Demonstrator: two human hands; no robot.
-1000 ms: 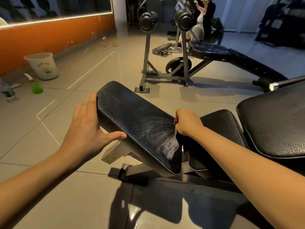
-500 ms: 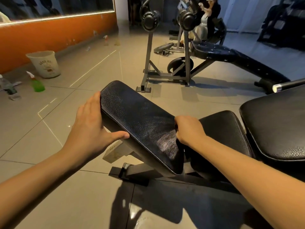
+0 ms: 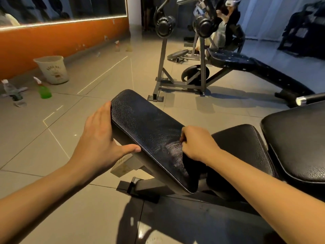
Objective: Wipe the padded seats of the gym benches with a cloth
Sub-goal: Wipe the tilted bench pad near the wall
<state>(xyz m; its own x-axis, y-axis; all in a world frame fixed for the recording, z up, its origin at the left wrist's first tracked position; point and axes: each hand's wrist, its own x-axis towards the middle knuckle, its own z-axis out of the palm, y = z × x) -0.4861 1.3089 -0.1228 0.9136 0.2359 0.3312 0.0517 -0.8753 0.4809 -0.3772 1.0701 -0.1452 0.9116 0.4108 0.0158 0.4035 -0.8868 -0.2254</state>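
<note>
Against the right edge of the tilted black leather bench pad [image 3: 146, 127], right hand [image 3: 197, 143] grips a dark cloth [image 3: 192, 167] hanging beneath it; left hand [image 3: 100, 136], fingers straight, touches the left edge.

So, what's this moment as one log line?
left hand braces seat pad edge | right hand grips dark cloth on pad

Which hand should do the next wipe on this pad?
Right: the right hand is curled on what looks like a dark cloth at the edge of the pad; the left hand lies flat against its other side, holding nothing.
</note>
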